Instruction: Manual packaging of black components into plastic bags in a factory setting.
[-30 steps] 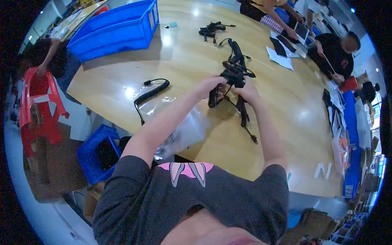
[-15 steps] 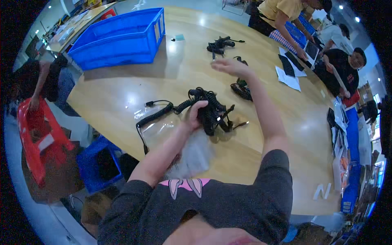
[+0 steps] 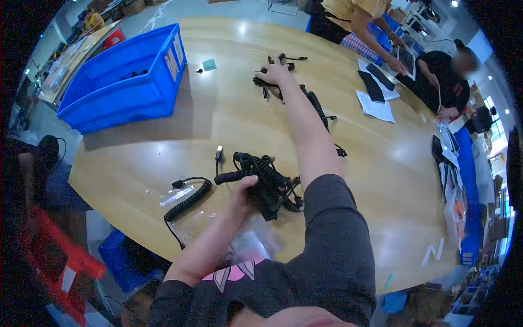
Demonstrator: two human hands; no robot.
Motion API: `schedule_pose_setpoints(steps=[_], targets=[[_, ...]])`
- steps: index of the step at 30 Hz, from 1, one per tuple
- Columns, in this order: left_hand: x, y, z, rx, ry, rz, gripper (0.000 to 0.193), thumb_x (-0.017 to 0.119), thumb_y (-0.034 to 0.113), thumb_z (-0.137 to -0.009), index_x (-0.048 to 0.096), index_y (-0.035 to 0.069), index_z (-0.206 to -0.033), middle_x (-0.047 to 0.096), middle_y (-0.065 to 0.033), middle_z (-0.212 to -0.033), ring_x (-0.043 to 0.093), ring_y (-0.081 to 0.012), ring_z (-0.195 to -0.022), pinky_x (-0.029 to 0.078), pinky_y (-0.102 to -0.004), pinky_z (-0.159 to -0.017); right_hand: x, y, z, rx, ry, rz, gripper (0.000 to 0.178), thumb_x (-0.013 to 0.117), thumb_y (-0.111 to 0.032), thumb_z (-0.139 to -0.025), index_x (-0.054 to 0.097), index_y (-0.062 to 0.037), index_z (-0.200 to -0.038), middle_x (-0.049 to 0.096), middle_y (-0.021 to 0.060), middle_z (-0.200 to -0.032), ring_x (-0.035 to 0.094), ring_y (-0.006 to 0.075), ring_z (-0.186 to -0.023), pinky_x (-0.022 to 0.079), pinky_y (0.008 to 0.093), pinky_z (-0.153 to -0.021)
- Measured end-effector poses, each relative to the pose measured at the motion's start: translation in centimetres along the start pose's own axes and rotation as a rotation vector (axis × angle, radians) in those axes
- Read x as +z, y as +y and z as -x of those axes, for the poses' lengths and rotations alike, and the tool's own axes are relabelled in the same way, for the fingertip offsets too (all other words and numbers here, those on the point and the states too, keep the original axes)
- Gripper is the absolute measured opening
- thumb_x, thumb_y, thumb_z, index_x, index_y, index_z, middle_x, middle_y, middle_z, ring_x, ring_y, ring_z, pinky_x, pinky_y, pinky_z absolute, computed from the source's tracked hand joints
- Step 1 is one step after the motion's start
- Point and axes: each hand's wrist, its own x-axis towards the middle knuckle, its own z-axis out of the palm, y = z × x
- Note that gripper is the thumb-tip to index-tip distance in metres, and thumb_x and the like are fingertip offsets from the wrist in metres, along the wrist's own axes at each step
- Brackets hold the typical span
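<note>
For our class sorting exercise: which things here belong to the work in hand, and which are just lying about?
Belonging to the work:
black coiled-cable bundle, in the left hand
black cable pile, under the right hand
loose coiled cable, probably
blue crate, perhaps

Apparently just lying about:
pale green slip
white zigzag piece
black flat pieces

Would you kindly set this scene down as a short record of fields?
Surface: pale wooden table
Left hand: gripping a tangled bundle of black coiled cables
Right hand: touching a smaller, farther heap of black cables
Loose: one black coiled cable, left of the left hand
Packaging: clear plastic film, table's near side
Container: open blue plastic crate, table's far left
</note>
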Motion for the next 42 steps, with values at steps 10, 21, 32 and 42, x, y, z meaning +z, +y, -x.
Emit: schedule_pose_setpoints(steps=[10, 21, 32, 42], targets=[[0.0, -0.1, -0.3, 0.136, 0.195, -0.155, 0.067, 0.062, 0.033, -0.086, 0.04, 0.009, -0.145, 0.064, -0.0164, -0.112, 0.067, -0.0329, -0.098, 0.055, -0.0477, -0.09, 0.1, 3.3, 20.2, -0.356, 0.079, -0.234, 0.051, 0.069, -0.042, -0.083, 0.061, -0.01, -0.122, 0.046, 0.0191, -0.131, 0.055, 0.0376, -0.116, 0.046, 0.0411, -0.1], [2.3, -1.0, -2.1, 0.062, 0.471, -0.126, 0.028, 0.07, 0.032, -0.085, 0.065, 0.005, -0.093, 0.069, -0.0128, -0.081, 0.068, -0.0293, -0.069, 0.06, -0.0465, -0.068, -3.9, 7.0, 37.6, -0.4, -0.007, -0.491, 0.056, 0.071, -0.039, -0.086, 0.056, -0.0114, -0.133, 0.044, 0.0162, -0.136, 0.054, 0.0299, -0.122, 0.046, 0.0383, -0.102], [3.8, -4.9, -3.6, -0.003, 0.41, -0.11, 0.03, 0.063, 0.031, -0.091, 0.066, 0.003, -0.103, 0.072, -0.0126, -0.096, 0.07, -0.0276, -0.082, 0.059, -0.0432, -0.079, -2.8, 17.8, 26.3, 0.449, -0.203, -0.769, 0.06, 0.054, -0.063, -0.092, 0.058, -0.0137, -0.125, 0.061, 0.0052, -0.093, 0.056, 0.0119, -0.068, 0.046, 0.0269, -0.054], [6.0, -5.9, -5.9, 0.048, 0.393, -0.047, 0.039, 0.068, 0.031, -0.091, 0.061, 0.005, -0.12, 0.068, -0.0138, -0.111, 0.067, -0.0267, -0.1, 0.056, -0.0419, -0.089, -2.8, 3.6, 30.2, -0.19, -0.377, -0.681, 0.09, 0.069, -0.061, -0.081, 0.045, 0.0001, -0.142, 0.051, 0.0204, -0.142, 0.048, 0.029, -0.13, 0.036, 0.0372, -0.111]])
